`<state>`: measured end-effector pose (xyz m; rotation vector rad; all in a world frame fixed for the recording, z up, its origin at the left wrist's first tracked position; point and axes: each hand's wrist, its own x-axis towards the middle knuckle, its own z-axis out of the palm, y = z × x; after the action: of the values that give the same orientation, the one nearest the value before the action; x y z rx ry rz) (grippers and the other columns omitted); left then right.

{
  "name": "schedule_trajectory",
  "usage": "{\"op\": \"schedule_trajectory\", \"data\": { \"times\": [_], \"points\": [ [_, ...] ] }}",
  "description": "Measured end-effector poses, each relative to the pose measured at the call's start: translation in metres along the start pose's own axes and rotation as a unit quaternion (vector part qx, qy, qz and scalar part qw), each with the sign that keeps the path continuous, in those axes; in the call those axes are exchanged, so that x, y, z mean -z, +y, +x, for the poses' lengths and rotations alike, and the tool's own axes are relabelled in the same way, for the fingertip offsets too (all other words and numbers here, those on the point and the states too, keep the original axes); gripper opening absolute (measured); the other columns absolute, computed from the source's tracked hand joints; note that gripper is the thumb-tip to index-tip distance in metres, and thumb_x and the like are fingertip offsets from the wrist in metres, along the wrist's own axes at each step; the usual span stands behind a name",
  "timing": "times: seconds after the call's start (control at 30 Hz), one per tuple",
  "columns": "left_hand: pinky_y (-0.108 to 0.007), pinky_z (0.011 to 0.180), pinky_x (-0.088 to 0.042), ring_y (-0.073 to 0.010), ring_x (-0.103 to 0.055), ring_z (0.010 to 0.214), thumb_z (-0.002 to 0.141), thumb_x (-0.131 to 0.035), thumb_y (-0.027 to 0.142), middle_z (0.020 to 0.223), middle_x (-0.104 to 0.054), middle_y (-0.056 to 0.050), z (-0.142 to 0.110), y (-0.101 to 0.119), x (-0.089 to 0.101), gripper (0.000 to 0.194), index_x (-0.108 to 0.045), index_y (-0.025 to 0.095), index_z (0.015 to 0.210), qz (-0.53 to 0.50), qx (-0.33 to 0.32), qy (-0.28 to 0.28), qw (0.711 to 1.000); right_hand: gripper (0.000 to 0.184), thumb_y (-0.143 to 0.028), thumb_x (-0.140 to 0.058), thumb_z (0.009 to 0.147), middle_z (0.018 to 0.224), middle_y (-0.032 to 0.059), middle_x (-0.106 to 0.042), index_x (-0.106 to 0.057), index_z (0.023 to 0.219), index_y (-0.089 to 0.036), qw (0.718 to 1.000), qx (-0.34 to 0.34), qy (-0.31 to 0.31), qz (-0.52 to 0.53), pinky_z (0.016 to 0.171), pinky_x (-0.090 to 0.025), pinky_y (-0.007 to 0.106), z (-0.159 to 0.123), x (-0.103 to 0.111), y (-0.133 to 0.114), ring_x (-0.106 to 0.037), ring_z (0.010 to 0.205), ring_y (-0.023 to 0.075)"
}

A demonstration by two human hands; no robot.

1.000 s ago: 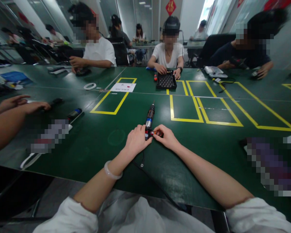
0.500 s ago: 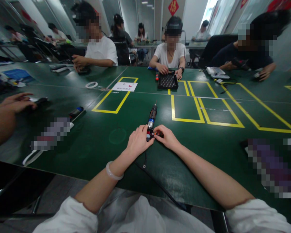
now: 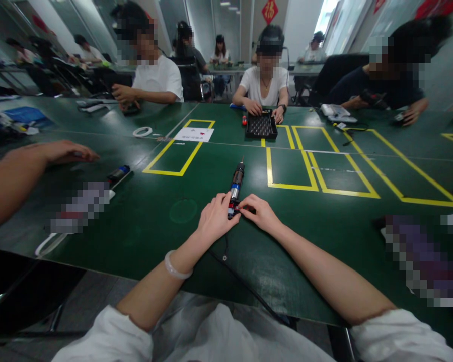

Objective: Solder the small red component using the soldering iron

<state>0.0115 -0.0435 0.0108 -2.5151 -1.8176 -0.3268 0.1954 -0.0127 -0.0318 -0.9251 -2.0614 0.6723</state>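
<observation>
On the green table lies an electric screwdriver [image 3: 237, 180] with its inner parts bare. Its thin bit points away from me, and a blue and silver motor section shows in the middle. My left hand [image 3: 215, 215] is closed round its near end, fingers over the left side and thumb below. Small red and black parts [image 3: 232, 207] show between both hands. At the right side of that end my right hand [image 3: 260, 212] makes a pinch; what sits between its fingertips is too small to make out. A dark cord with a ring terminal [image 3: 224, 258] lies just below my left hand.
Across the table a person handles a black tray [image 3: 261, 125]. Yellow tape outlines [image 3: 292, 187] mark the table. A similar tool [image 3: 119, 174] and a blurred-out device [image 3: 82, 203] lie at left, near another person's hand [image 3: 66, 151]. Another blurred-out device [image 3: 423, 261] is at right.
My right fingertips have shifted slightly at the screwdriver's side, and an orange-dark piece seen there earlier no longer shows. My left hand keeps its hold. The neighbour's hand at left has moved.
</observation>
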Motion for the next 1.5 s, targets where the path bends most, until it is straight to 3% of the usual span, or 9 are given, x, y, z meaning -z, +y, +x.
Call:
{"op": "schedule_trajectory", "data": {
  "times": [0.57, 0.9, 1.1, 1.3, 1.5],
  "points": [
    [-0.032, 0.08, -0.047, -0.024, -0.056, 0.103, 0.087, -0.048, 0.046, 0.121, -0.05, -0.011, 0.0, 0.001, 0.003, 0.058, -0.036, 0.02, 0.137, 0.006, 0.006, -0.015, 1.0, 0.02, -0.026, -0.054, 0.092, 0.091, 0.005, -0.061, -0.07, 0.103, -0.021, 1.0, -0.01, -0.017, -0.009, 0.073, -0.047, 0.028, 0.0, 0.003, -0.01, -0.059, 0.078, 0.0151],
    [-0.035, 0.081, -0.044, -0.0254, -0.054, 0.101, 0.088, -0.043, 0.055, 0.113, -0.051, -0.011, 0.007, 0.001, 0.0, 0.063, -0.034, 0.02, 0.14, 0.03, 0.023, -0.012, 0.999, 0.024, -0.03, -0.05, 0.095, 0.094, 0.0065, -0.062, -0.069, 0.105, -0.018, 0.999, 0.007, -0.032, 0.008, 0.081, -0.047, 0.03, 0.001, 0.007, -0.017, -0.06, 0.087, 0.017],
    [-0.034, 0.079, -0.044, -0.025, -0.054, 0.098, 0.088, -0.043, 0.056, 0.111, -0.052, -0.01, 0.009, -0.004, 0.005, 0.062, -0.035, 0.023, 0.141, 0.035, 0.014, -0.015, 0.999, 0.034, -0.031, -0.05, 0.094, 0.096, 0.0042, -0.062, -0.054, 0.127, -0.022, 0.998, -0.014, -0.034, 0.047, 0.081, -0.047, 0.03, 0.0, 0.005, -0.016, -0.059, 0.083, 0.0157],
    [-0.033, 0.079, -0.044, -0.0243, -0.055, 0.097, 0.088, -0.045, 0.053, 0.113, -0.052, -0.01, -0.001, -0.024, 0.013, 0.062, -0.034, 0.026, 0.142, 0.056, 0.007, -0.023, 0.998, 0.033, -0.03, -0.048, 0.094, 0.091, 0.0015, -0.061, -0.051, 0.126, -0.02, 0.995, -0.045, -0.039, 0.083, 0.076, -0.046, 0.026, 0.0, 0.006, -0.014, -0.058, 0.078, 0.013],
    [-0.035, 0.082, -0.045, -0.0256, -0.056, 0.097, 0.09, -0.037, 0.056, 0.119, -0.052, -0.011, -0.028, -0.072, 0.025, 0.063, -0.032, 0.024, 0.144, 0.088, 0.033, -0.045, 0.995, 0.029, -0.03, -0.049, 0.094, 0.088, 0.0012, -0.063, -0.054, 0.12, -0.019, 0.994, -0.063, -0.046, 0.08, 0.075, -0.045, 0.025, 0.001, 0.007, -0.013, -0.059, 0.076, 0.0128]
  ]
}}
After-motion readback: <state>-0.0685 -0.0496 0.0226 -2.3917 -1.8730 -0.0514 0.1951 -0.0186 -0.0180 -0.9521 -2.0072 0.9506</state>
